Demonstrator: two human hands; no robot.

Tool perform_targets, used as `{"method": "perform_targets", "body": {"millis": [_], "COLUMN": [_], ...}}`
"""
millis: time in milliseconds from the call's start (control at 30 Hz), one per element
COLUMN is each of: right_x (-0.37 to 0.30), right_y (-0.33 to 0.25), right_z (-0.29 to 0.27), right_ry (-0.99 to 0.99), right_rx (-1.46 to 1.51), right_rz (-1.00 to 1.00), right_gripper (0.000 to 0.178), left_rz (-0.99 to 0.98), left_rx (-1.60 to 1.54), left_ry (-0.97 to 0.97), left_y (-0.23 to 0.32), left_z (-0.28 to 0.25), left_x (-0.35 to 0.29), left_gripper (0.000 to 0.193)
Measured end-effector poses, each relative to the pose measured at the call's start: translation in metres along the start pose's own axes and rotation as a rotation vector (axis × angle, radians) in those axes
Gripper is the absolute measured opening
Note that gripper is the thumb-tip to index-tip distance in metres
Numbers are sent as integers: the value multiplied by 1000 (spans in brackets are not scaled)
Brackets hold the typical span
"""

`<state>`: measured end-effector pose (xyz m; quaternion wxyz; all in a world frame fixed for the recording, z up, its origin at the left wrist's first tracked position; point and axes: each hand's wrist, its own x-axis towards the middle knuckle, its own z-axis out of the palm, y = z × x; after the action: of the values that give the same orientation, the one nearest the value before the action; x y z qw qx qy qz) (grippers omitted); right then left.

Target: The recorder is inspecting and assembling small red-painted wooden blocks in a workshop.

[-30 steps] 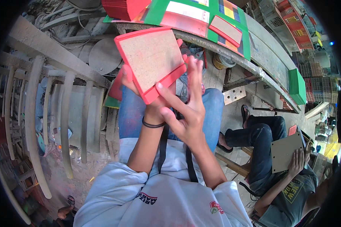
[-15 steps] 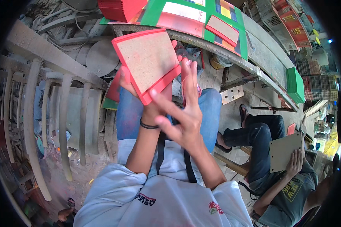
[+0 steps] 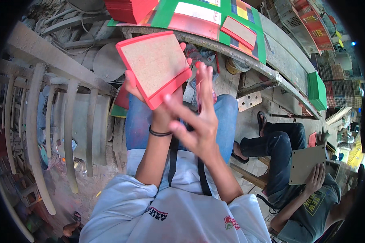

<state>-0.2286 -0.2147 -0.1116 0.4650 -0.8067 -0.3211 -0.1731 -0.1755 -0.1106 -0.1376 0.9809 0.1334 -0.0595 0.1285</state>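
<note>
Far left: dusty slatted rack (image 3: 71, 133), bowed by the lens, outer slats fading into the dark rim. Stuff behind it too dim to sort out. Next, a pale round disc (image 3: 107, 65), partly covered by the panel's left corner. Above that a red stack (image 3: 127, 10) on the bench, cut by the top edge, so can't read its full height.

Red-edged panel (image 3: 152, 58) is up over the lap, near side of the bench, tilted, tan face to camera, underside hidden. Left hand (image 3: 161, 114) grips it from below — thumb at the left edge, fingertips poking out past the right edge, palm mostly behind it. Right hand (image 3: 196, 123) is open, fingers and thumb spread, a bit blurred. Index fingertip overlaps the red lower edge; can't tell if it touches or sits just in front. Reddish bit by the longer fingers too smeared to identify.

Bucket (image 3: 236, 65) under the bench, partly hidden by its front edge. Smaller red-edged piece (image 3: 239, 32) lies on the bench's green-striped cover (image 3: 260, 48). Bare bench (image 3: 286, 56) runs on right.

Far right: co-worker's hand (image 3: 315, 178) on a flat tan board (image 3: 307, 162), head mostly lost in the rim. Green stack (image 3: 316, 91) at the bench end; crates (image 3: 340, 92) beyond, fine detail unreadable.
</note>
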Motion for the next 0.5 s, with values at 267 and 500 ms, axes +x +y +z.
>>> {"method": "perform_targets", "body": {"millis": [267, 500], "right_x": [9, 4], "right_y": [5, -26], "right_z": [-1, 4], "right_ry": [89, 47], "right_rx": [-77, 151], "right_rz": [67, 39], "right_gripper": [46, 49], "left_rz": [75, 123], "left_rx": [72, 94], "left_ry": [58, 59], "left_y": [4, 9], "left_z": [13, 10], "left_x": [-2, 0], "left_gripper": [90, 88]}}
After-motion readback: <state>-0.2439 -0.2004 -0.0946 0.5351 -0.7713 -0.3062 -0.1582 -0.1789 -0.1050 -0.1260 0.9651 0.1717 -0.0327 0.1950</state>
